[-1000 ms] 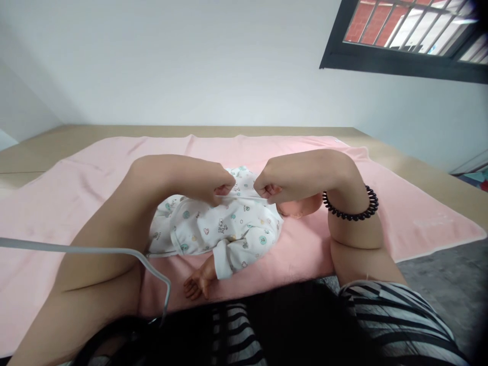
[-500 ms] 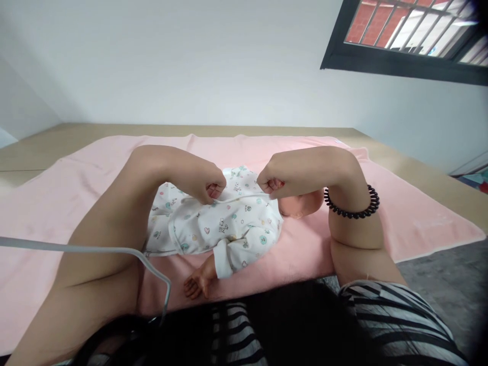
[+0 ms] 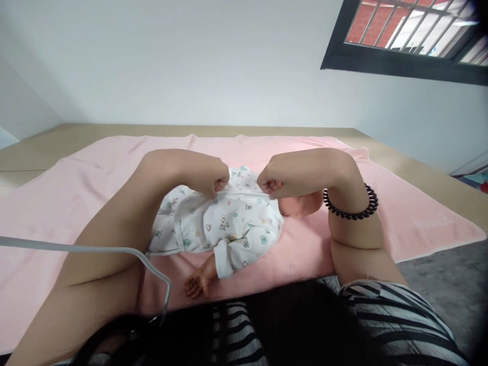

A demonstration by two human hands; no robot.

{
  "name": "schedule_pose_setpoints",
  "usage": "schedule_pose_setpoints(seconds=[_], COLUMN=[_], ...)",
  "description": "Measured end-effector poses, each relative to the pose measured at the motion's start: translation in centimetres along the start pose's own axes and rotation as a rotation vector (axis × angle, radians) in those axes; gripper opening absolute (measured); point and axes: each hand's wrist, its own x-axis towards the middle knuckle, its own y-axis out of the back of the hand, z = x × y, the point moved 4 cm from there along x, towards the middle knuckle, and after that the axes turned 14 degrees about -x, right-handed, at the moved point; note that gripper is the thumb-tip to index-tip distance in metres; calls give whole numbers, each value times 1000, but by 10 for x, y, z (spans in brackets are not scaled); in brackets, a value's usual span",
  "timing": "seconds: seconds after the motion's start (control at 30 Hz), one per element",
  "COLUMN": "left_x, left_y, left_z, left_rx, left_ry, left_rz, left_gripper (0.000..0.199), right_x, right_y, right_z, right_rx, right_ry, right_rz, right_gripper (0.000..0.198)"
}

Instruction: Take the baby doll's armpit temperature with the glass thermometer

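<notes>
Pinching the front edge of a white printed top, the left hand is curled near its waist, thumb and fingers pressed together. The right hand is likewise curled up tight, closed on the same edge near the collar; the fingertips of both are partly hidden. A bare stretch of edge runs between the two fists, which are apart.

The top is on a doll, lying across the view with its head to the right, partly behind the right wrist. Small green, pink and yellow motifs dot the pale cloth, and the near sleeve ends in a plain folded cuff. From it comes the doll's hand, open on the pink blanket.

That blanket is spread over a light wooden table against a white wall. A black coiled band circles the right forearm, a pale cable crosses before the left one, and a barred window shows at upper right.
</notes>
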Motion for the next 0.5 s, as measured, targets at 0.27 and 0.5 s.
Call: schedule_pose_setpoints(seconds=[0.27,0.5], left_x=[0,-1], left_y=[-8,-6], left_z=[7,12], left_rx=[25,56], left_ry=[71,94], left_rz=[22,25], left_gripper=[15,16], right_x=[-1,-1], right_y=[-3,-1], right_z=[-3,-3], right_rx=[3,-10], right_ry=[-18,-41], right_rz=[-17,-12], right_gripper=[33,34])
